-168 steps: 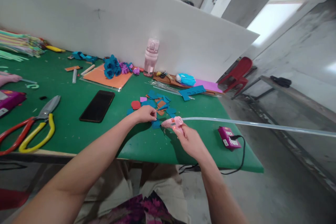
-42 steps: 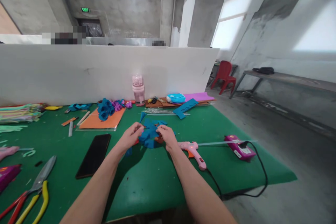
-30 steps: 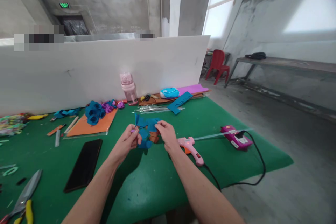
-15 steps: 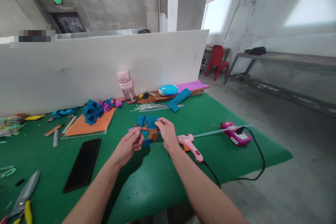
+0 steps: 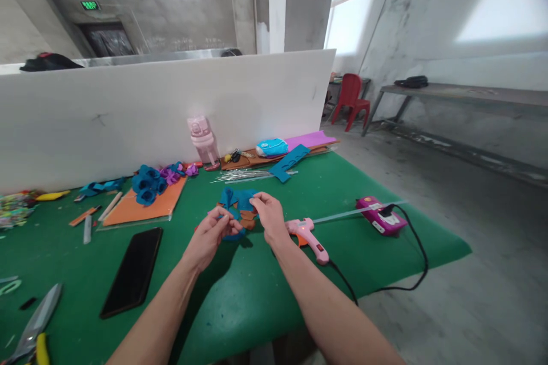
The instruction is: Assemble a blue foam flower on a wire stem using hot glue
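Note:
My right hand (image 5: 270, 217) pinches the edge of a blue felt piece (image 5: 245, 200) between thumb and fingers, just above the green table. Close to its left is my left hand (image 5: 213, 231), with thumb and forefinger pressed together; what they hold, if anything, is too small to make out. A narrow upright blue strip (image 5: 228, 196) shows just behind the left fingertips. Brown felt scraps (image 5: 247, 220) and more blue felt (image 5: 237, 235) lie below and between the hands, partly covered. Beside my right wrist rests a pink glue gun (image 5: 309, 238) with a clear glue stick in it.
A magenta power strip (image 5: 381, 217) with a black cable is at the right. To the left lie a black phone (image 5: 132, 271), scissors (image 5: 40, 319) and blue felt flowers (image 5: 148, 183) on an orange sheet (image 5: 128, 212). Behind stand a pink bottle (image 5: 202, 140) and a white partition (image 5: 257, 91).
My left hand's fingers have shifted slightly and opened a little below the pinch. My right hand keeps its hold on the blue felt. The whole view has moved slightly.

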### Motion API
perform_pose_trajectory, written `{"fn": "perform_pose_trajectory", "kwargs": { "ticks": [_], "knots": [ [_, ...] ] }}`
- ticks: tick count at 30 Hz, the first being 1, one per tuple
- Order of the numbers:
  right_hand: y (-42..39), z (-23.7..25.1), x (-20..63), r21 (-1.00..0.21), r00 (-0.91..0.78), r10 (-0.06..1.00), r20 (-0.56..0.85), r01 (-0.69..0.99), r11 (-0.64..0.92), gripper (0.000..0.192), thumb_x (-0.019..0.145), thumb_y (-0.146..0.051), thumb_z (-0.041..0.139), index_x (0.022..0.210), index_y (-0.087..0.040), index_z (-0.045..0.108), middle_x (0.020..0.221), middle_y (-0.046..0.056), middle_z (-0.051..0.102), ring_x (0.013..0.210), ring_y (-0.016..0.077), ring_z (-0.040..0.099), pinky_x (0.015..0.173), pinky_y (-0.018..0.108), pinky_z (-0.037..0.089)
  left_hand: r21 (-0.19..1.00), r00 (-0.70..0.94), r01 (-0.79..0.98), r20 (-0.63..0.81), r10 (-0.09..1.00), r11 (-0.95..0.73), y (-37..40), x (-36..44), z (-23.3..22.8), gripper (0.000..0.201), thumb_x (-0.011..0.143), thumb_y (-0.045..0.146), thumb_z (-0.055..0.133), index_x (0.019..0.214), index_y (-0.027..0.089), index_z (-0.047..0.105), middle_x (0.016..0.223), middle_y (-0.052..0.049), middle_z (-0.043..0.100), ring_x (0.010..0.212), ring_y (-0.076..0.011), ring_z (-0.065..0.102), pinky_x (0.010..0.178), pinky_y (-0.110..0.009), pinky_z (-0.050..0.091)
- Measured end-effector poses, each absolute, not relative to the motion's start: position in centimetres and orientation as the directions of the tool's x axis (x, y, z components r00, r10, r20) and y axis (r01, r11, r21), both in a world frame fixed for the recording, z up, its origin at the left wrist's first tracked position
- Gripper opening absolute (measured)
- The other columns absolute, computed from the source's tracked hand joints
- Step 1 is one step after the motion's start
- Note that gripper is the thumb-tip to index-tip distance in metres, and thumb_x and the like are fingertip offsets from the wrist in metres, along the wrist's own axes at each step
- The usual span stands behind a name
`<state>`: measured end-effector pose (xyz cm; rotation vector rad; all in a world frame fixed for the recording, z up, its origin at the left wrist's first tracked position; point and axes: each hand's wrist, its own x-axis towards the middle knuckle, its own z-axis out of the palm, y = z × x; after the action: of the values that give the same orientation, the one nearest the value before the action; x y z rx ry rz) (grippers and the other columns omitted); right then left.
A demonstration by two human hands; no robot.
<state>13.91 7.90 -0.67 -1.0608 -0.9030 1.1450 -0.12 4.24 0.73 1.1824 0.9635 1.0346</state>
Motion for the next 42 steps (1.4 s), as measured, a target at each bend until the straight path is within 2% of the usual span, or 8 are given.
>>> {"fn": "perform_pose_trajectory", "kwargs": {
  "ticks": [4,8,15,20,42],
  "knots": [
    [7.9,-0.8,13.8,-0.973,0.205,0.977,0.055,-0.211,0.099,0.011,0.060,-0.027,0.053,0.056,-0.017,0.052,0.049,-0.006,0.042,0.050,0.0086,0.037,0.049,0.021,0.030,1.000,0.138,0.006,0.007,0.990,-0.008,4.7,-0.5,0.4,0.021,0.070,0.036,0.062,0.072,0.016,0.055,0.074,-0.001,0.057,0.063,-0.0092,0.046,0.060,-0.020,0.036],
    [7.7,-0.7,13.6,-0.978,0.205,0.978,0.039,-0.194,0.080,0.009,0.060,-0.026,0.052,0.058,-0.017,0.053,0.050,-0.006,0.043,0.050,0.0085,0.038,0.049,0.020,0.032,0.999,0.141,-0.041,-0.003,0.990,0.009,4.8,-0.6,0.2,0.019,0.069,0.034,0.062,0.073,0.016,0.056,0.069,0.002,0.052,0.057,-0.0067,0.040,0.054,-0.018,0.032],
    [7.4,-0.8,13.3,-0.982,0.191,0.981,0.041,-0.174,0.075,0.010,0.060,-0.028,0.052,0.060,-0.018,0.053,0.050,-0.006,0.045,0.048,0.0088,0.041,0.048,0.020,0.035,0.997,0.173,-0.067,-0.028,0.985,0.040,4.6,0.2,-0.2,0.020,0.067,0.033,0.064,0.072,0.014,0.058,0.064,0.001,0.051,0.055,-0.0074,0.043,0.052,-0.019,0.033],
    [7.6,-1.1,13.2,-0.987,0.179,0.981,0.076,-0.127,0.100,0.010,0.061,-0.027,0.050,0.059,-0.018,0.053,0.048,-0.006,0.045,0.046,0.0089,0.040,0.046,0.020,0.032,0.999,0.158,-0.021,-0.037,0.987,0.041,4.7,0.2,-0.6,0.017,0.067,0.031,0.064,0.072,0.015,0.061,0.062,0.002,0.053,0.055,-0.0075,0.044,0.053,-0.019,0.034],
    [7.0,-0.7,12.7,-0.972,0.158,0.982,0.101,-0.196,0.131,0.009,0.062,-0.026,0.052,0.061,-0.017,0.050,0.050,-0.006,0.043,0.046,0.0076,0.036,0.046,0.020,0.029,0.996,0.155,0.093,-0.002,0.988,-0.013,4.7,0.1,-0.7,0.020,0.066,0.035,0.064,0.068,0.014,0.063,0.059,0.002,0.056,0.056,-0.0087,0.047,0.057,-0.021,0.037]
  ]
}}
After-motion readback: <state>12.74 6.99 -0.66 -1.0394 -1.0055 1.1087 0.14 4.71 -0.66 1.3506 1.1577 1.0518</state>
